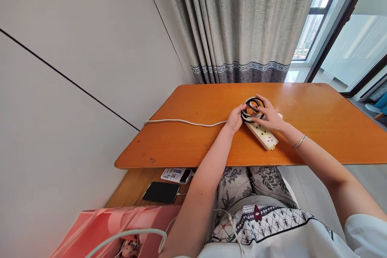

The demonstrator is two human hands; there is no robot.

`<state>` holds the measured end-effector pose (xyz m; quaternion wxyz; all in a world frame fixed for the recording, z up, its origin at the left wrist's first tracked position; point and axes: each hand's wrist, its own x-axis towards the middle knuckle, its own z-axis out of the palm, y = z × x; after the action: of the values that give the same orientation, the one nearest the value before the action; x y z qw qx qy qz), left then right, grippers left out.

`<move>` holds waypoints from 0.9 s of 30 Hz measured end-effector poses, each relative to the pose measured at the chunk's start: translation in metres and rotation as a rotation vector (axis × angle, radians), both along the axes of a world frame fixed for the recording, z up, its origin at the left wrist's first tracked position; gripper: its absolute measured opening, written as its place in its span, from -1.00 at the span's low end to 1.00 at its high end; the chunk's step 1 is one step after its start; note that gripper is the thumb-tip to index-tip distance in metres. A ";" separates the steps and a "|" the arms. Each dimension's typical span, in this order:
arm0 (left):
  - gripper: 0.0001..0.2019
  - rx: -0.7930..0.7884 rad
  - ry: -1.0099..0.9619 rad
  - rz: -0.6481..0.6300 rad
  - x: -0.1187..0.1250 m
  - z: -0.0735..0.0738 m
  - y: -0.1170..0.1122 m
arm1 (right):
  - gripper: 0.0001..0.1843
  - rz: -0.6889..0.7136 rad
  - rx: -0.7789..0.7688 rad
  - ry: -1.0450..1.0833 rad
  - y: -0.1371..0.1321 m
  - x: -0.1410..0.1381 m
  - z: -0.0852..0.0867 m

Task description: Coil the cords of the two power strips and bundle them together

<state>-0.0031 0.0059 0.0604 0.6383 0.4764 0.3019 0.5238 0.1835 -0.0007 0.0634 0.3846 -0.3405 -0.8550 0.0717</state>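
Well, the pale wall [75,48] fills the left of the frame, and the grey curtain [248,20] hangs at the top centre. Across the middle you have the orange-brown table [326,129], with a pink container [99,229] at the lower left. Your bare arms come up from the bottom of the frame. Right of centre, the white power strip [263,134] lies on the table, slanting down to the right, its upper end partly hidden by the black-and-white cable coil [255,109]. Your left hand [235,118] pinches the coil's left side; your right hand [270,115] holds its right side between thumb and outspread fingers. A dark-screened phone [161,192] lies at the lower left. A pale cord [184,121] runs from the table's left edge to your left hand, and a thin bracelet [299,141] circles your right wrist.
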 end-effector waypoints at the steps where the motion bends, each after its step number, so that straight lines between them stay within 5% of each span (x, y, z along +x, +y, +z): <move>1: -0.68 0.053 0.056 0.025 -0.001 -0.001 -0.001 | -0.64 -0.029 -0.009 0.034 -0.001 -0.003 0.002; 8: 0.12 0.515 0.351 0.147 -0.005 -0.005 -0.007 | -0.51 -0.048 -0.242 0.397 0.003 -0.015 0.023; 18: 0.24 0.395 0.202 -0.071 -0.008 0.008 -0.011 | -0.43 0.184 -0.504 0.492 -0.012 -0.018 0.052; 23: -0.07 0.321 0.125 -0.155 -0.015 0.007 -0.010 | -0.53 0.156 -0.401 0.210 -0.017 -0.010 0.066; 27: -0.05 0.336 0.105 -0.170 -0.019 0.006 -0.008 | -0.56 0.138 -0.359 0.131 -0.014 -0.010 0.071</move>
<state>-0.0221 -0.0017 0.0669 0.5752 0.6267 0.2018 0.4855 0.1737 -0.0149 0.1346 0.3665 -0.3389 -0.8230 0.2711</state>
